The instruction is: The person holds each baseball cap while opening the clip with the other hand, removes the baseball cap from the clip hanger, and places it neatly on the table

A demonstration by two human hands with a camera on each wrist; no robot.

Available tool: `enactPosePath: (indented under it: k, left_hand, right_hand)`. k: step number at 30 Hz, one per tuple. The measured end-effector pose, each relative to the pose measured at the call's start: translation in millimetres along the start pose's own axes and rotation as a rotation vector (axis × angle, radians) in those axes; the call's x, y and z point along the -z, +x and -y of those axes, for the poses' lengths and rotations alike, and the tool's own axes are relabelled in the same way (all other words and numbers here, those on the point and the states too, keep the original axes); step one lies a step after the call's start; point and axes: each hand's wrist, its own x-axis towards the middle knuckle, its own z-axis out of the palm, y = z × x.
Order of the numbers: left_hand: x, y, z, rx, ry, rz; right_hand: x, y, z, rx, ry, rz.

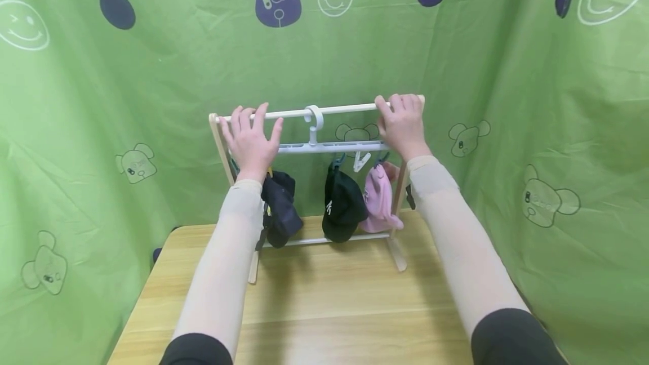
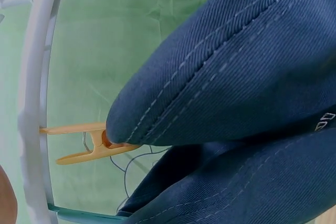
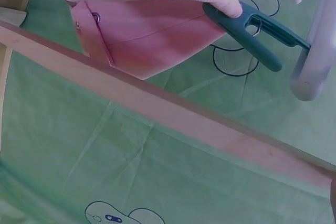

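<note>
My left hand [image 1: 250, 145] rests on the left part of a wooden rack's top rail [image 1: 350, 108], its fingers spread over the rod and thumb held out. At the rail's right end my right hand [image 1: 404, 128] grips the rod with curled fingers. Between them a white clip hanger [image 1: 329, 147] hooks over the rail. Caps dangle from it: a navy cap [image 1: 281, 210] in an orange clip [image 2: 94, 145], a black cap [image 1: 345, 207], and a pink cap [image 3: 144, 35] in a dark green clip [image 3: 247, 35]. A white clip [image 1: 361, 161] hangs without a cap.
The rack's feet [image 1: 397, 255] stand on a wood-grain table [image 1: 324, 308], with a lower bar [image 1: 309, 240] behind the caps. Green patterned curtain [image 1: 167, 72] surrounds the table at the back and sides.
</note>
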Motion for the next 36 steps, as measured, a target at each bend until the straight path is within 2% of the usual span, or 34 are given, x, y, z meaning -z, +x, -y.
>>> enactPosePath:
  k: [7, 14, 22, 36]
  left_hand:
    - [-2.6, -0.2, -1.7, -0.033, 0.013, 0.024]
    - [0.0, -3.0, 2.1, -0.037, 0.021, 0.061]
    - [4.8, -4.9, 4.6, -0.044, 0.029, 0.093]
    - [21.9, -7.4, 4.9, -0.074, 0.012, 0.176]
  right_hand:
    - [4, -2.6, -3, -0.006, 0.007, -0.012]
    - [7, -2.1, 1, -0.032, 0.027, 0.052]
    - [10, -1.0, 6, -0.069, 0.087, 0.076]
    - [21, 1.7, 15, -0.160, 0.104, 0.220]
